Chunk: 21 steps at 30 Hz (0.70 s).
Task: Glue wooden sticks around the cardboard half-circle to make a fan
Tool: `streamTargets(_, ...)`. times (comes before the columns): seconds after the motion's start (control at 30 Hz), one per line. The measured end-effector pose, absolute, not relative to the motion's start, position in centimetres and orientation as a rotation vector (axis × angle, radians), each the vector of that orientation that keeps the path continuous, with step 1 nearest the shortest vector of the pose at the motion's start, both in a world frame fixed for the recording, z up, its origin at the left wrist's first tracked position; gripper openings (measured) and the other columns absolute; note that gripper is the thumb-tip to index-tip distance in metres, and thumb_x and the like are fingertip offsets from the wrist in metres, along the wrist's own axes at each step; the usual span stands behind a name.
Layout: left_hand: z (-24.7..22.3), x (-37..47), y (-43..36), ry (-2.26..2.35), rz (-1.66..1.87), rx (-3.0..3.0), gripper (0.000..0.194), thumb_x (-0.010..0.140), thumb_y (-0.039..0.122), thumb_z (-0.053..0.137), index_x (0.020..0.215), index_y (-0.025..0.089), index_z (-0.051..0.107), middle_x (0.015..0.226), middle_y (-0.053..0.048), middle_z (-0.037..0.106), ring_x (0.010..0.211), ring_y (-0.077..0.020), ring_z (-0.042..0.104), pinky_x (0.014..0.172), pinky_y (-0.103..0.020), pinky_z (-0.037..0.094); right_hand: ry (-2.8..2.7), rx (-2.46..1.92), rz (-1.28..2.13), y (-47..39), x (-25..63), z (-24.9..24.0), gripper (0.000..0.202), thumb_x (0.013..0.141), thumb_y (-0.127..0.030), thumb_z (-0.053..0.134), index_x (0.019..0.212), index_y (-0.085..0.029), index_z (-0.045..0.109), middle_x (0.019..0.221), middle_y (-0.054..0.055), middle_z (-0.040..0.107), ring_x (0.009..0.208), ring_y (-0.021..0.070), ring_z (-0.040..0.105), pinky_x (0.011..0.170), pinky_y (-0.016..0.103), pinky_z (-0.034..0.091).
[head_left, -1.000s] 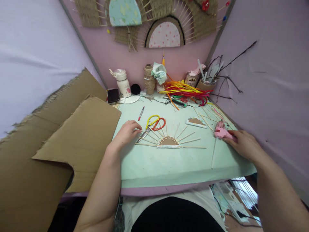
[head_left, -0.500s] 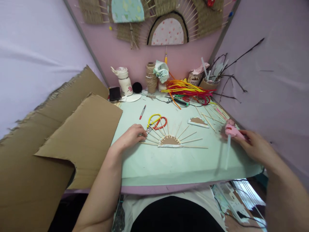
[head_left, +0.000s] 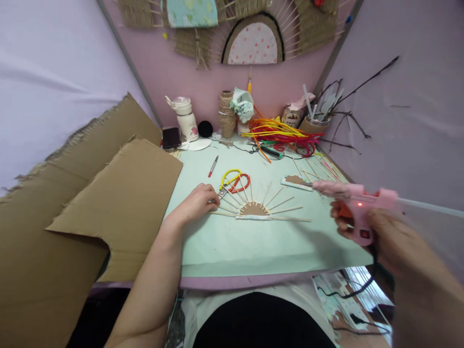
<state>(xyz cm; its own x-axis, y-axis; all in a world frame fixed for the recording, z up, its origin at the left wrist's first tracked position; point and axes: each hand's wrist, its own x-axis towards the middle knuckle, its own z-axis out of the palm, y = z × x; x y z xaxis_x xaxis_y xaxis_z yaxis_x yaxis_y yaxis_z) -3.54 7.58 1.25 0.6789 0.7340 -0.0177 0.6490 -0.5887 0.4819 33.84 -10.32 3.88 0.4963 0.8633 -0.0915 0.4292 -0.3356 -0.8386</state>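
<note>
A pink hot glue gun [head_left: 362,203] is in my right hand [head_left: 384,232], raised over the right side of the table. Its nozzle points left, a red light glows on its body, and a clear glue stick sticks out of its back. My left hand [head_left: 201,198] rests on the table with curled fingers at the outer ends of thin wooden sticks [head_left: 286,210]. What the fingertips hold, if anything, is hidden. The sticks fan out from a small cardboard half-disc [head_left: 254,209] with a white lower edge. Scissors [head_left: 235,183] with yellow and red handles lie beside the left fingertips, partly under the sticks.
A second cardboard half-disc [head_left: 295,181] lies behind the nozzle. Large cardboard sheets [head_left: 119,193] cover the left. A red pen [head_left: 213,166], a white bottle [head_left: 186,118], a twine spool [head_left: 227,116] and colourful pipe cleaners [head_left: 282,130] are farther back. A black cord [head_left: 362,288] hangs from the gun.
My right hand has lifted the glue gun and brought it nearer, turning it so its nozzle points left. My left hand has stayed by the sticks.
</note>
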Motion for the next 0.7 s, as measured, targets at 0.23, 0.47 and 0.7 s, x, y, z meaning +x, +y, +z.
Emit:
streamTargets(0.23, 1.3, -3.4, 7.4, 1.085, 0.224, 2.447, 0.017, 0.082, 0.02, 0.057, 0.085, 0.023, 0.073, 0.097, -0.007, 0.061, 0.101, -0.0252, 0.052, 0.089, -0.038, 0.045, -1.178, -1.612, 1.292, -9.6, 28.0, 4.1, 0.053, 0.085, -0.068, 0.053, 0.094, -0.019, 0.07, 0.076, 0.006, 0.066, 0.067, 0.0169, 0.058, 0.062, 0.027, 0.047)
streamTargets(0.47, 0.9, -3.4, 7.5, 1.062, 0.232, 2.486, 0.019, 0.083, 0.017, 0.055, 0.084, 0.022, 0.073, 0.095, -0.007, 0.061, 0.099, -0.0247, 0.052, 0.088, -0.037, 0.044, -1.324, -1.639, 1.298, -8.6, 26.0, 3.8, 0.056, 0.087, -0.069, 0.049, 0.085, -0.017, 0.07, 0.071, 0.004, 0.064, 0.065, 0.0153, 0.056, 0.064, 0.028, 0.047)
streamTargets(0.7, 1.1, -3.2, 7.4, 1.062, 0.224, 2.493, 0.019, 0.085, 0.016, 0.054, 0.084, 0.019, 0.072, 0.096, -0.008, 0.061, 0.099, -0.0241, 0.051, 0.088, -0.036, 0.044, -1.374, -1.686, 1.275, -8.5, 26.0, 3.3, 0.058, 0.088, -0.07, 0.045, 0.082, -0.017, 0.068, 0.074, 0.005, 0.065, 0.069, 0.0164, 0.057, 0.067, 0.028, 0.047)
